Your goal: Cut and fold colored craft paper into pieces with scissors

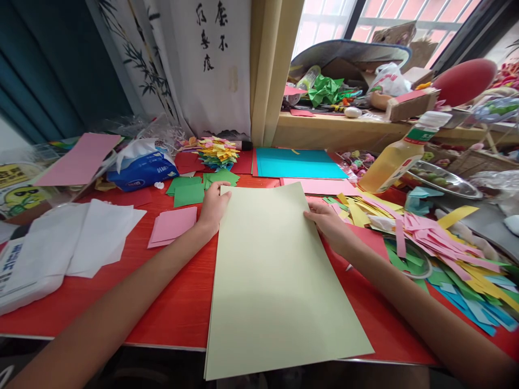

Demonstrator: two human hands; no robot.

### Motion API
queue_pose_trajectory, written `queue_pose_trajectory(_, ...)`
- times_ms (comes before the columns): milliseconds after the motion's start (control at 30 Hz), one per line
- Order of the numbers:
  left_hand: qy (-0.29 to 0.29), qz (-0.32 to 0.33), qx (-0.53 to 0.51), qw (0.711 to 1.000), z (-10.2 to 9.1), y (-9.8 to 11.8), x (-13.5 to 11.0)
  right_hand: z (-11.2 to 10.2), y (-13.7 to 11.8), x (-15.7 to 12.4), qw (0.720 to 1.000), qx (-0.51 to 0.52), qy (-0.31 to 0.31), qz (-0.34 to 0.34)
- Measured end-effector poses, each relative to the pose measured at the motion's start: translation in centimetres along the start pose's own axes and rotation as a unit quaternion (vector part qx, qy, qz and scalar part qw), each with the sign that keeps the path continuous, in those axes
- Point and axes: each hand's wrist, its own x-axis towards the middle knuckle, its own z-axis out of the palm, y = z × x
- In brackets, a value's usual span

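Between my two hands is a pale yellow-green stack of paper sheets (275,281), its near end reaching past the table's front edge. My left hand (215,206) pinches the far left edge, thumb on top. On the far right edge, my right hand (327,220) grips the sheets, with most of its fingers hidden behind them. Green paper squares (188,194) and pink paper squares (172,226) lie beside my left hand. To the right of my right hand spreads a pile of cut paper strips (430,232) in pink, yellow, green and blue.
Blue sheets (300,162) lie at the back of the red table (170,308), near a folded multicoloured paper piece (217,153). A juice bottle (395,156) stands tilted in view at the right. Tissue pack (141,168) and white paper (101,237) occupy the left.
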Motion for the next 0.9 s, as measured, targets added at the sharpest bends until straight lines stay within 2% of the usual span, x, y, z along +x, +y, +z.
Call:
queue_pose_trajectory(100,-0.017,0.072,0.136,0.988,-0.1,-0.6,0.4,0.4,0.2,-0.2,0.999,-0.028,0.026,-0.023)
queue_pose_trajectory(267,-0.075,0.225,0.307,0.922,-0.2,-0.3,0.3,0.3,1.0,0.4,0.983,-0.124,0.058,-0.122)
queue_pose_trajectory(367,-0.103,0.291,0.334,0.891,-0.1,0.1,-0.1,0.0,1.3,0.9,0.974,-0.159,0.047,-0.153)
queue_pose_trajectory(467,-0.095,0.351,0.325,0.873,0.0,0.1,-0.1,-0.2,1.3,1.3,0.97,-0.149,0.061,-0.18)
queue_pose_trajectory(600,-0.07,0.377,0.33,0.863,0.1,-0.4,0.3,-0.3,1.7,2.4,0.962,-0.135,0.057,-0.23)
queue_pose_trajectory(700,-0.085,0.373,0.359,0.851,0.1,-0.4,0.5,-0.4,2.1,3.1,0.946,-0.185,0.063,-0.258)
queue_pose_trajectory(833,-0.103,0.401,0.376,0.829,-0.1,0.1,0.4,-0.5,2.0,3.1,0.925,-0.213,0.079,-0.305)
queue_pose_trajectory(900,-0.099,0.409,0.392,0.818,-0.2,0.1,0.4,-0.4,1.7,2.8,0.911,-0.263,0.093,-0.303)
